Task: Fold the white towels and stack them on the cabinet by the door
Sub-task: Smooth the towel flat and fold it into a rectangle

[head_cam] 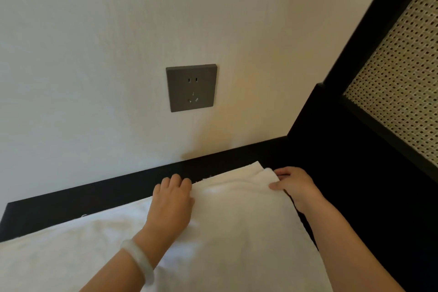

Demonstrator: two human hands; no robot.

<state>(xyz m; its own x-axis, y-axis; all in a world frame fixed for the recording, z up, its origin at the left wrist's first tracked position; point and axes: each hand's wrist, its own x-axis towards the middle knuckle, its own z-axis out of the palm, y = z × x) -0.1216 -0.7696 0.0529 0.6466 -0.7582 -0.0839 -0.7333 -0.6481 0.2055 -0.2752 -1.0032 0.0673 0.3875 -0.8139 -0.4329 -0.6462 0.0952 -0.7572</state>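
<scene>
A white towel lies spread on a black cabinet top, filling the view from 6 o'clock out to 8 o'clock. Its far edge runs close to the wall. The towel's far right corner is doubled into a thick fold near the centre of the lower half.

The left hand lies palm down on the towel at about 7 o'clock from centre. Its fingers bend over the far edge of the cloth, and their tips are hidden, so whether they grip the cloth cannot be told. A pale bangle sits on that wrist.

The right hand, at 5 o'clock, pinches the towel's right edge by the folded corner, thumb on top and fingers curled behind.

A grey wall socket sits just above centre. A black-framed cane panel fills the 2 o'clock side.
</scene>
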